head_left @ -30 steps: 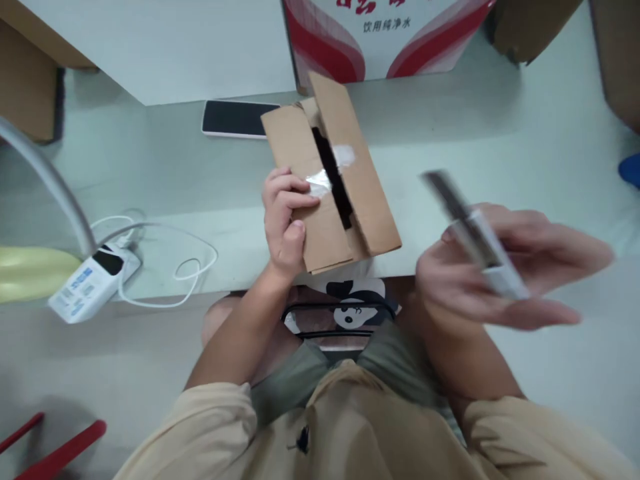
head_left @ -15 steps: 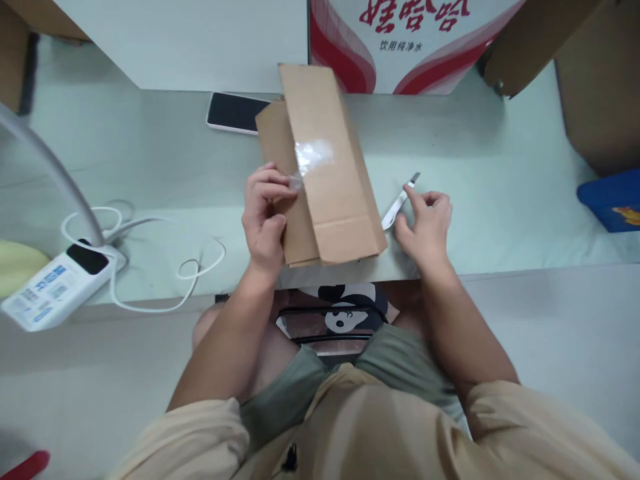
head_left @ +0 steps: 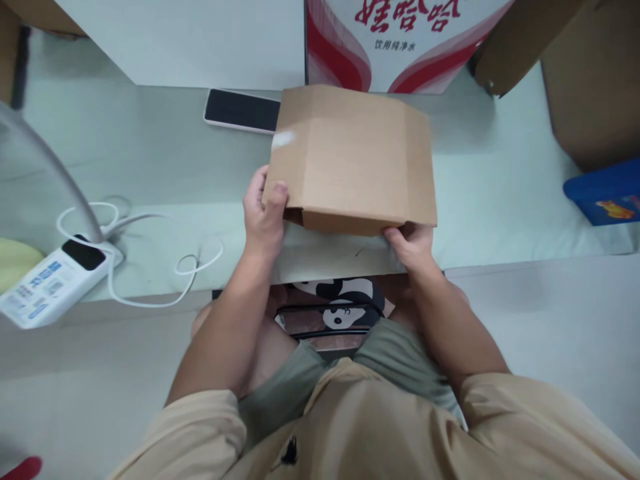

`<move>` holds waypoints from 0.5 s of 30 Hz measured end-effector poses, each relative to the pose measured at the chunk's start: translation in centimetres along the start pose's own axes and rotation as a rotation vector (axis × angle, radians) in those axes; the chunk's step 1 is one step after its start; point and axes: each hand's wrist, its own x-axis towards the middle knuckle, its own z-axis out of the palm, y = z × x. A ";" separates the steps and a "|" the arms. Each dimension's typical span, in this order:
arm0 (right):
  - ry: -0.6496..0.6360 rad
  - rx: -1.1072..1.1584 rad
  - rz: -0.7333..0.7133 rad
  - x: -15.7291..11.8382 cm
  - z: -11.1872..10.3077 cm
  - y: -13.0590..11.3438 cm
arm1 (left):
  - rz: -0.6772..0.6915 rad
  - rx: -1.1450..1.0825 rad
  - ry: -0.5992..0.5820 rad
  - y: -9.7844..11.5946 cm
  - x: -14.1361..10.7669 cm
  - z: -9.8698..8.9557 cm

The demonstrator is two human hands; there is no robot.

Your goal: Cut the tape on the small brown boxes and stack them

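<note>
A brown cardboard box (head_left: 357, 160) is held up over the pale green tabletop, its side flaps spread outward and a shiny bit of tape on the left flap. My left hand (head_left: 265, 213) grips the left flap near its lower corner, thumb on top. At the lower right corner, my right hand (head_left: 413, 245) has hold of the box, with its thumb at the front edge and the other fingers partly hidden underneath. The knife cannot be seen in this view. Behind the box's left flap lies a flat device with a black top (head_left: 240, 110), partly covered.
Large white cartons (head_left: 200, 40) stand along the back, one with red print (head_left: 395, 67). On the left are a white power unit (head_left: 55, 283), a looping white cable and a grey curved stem (head_left: 55, 167). A blue container (head_left: 605, 193) sits at the right.
The box has been opened out wider, its flaps now spread to both sides. My right hand has let go of the knife and taken hold of the box's right corner.
</note>
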 end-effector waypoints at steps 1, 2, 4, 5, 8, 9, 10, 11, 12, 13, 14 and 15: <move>0.036 0.015 -0.012 0.0 0.1 -0.3 | -0.006 0.007 0.012 0.0 0.1 0.0; 0.090 0.021 -0.025 0.1 0.2 -0.7 | -0.005 0.014 0.028 -0.1 0.3 0.1; 0.207 -0.011 -0.047 0.4 0.3 -1.7 | 0.012 0.037 0.064 0.1 0.5 0.3; 0.260 -0.038 -0.052 0.6 0.2 -2.1 | 0.023 0.052 0.077 0.3 0.6 0.3; 0.310 -0.090 -0.049 1.0 -0.4 -3.2 | 0.010 0.101 0.072 0.9 0.7 0.4; 0.304 -0.095 -0.047 1.1 -0.6 -3.3 | -0.003 0.109 0.060 1.1 0.7 0.3; 0.298 -0.093 -0.043 1.1 -0.8 -3.4 | -0.009 0.107 0.048 1.2 0.7 0.2; 0.295 -0.086 -0.038 1.1 -1.0 -3.3 | -0.009 0.094 0.041 1.3 0.7 0.1; 0.301 -0.068 -0.031 1.1 -1.2 -3.1 | -0.007 0.073 0.038 1.4 0.8 -0.1; 0.313 -0.034 -0.026 1.2 -1.3 -2.8 | -0.008 0.051 0.040 1.3 0.9 -0.2; 0.332 0.011 -0.028 1.2 -1.3 -2.6 | -0.015 0.037 0.041 1.2 1.1 -0.5; 0.359 0.054 -0.037 1.2 -1.4 -2.3 | -0.026 0.037 0.037 0.9 1.3 -0.7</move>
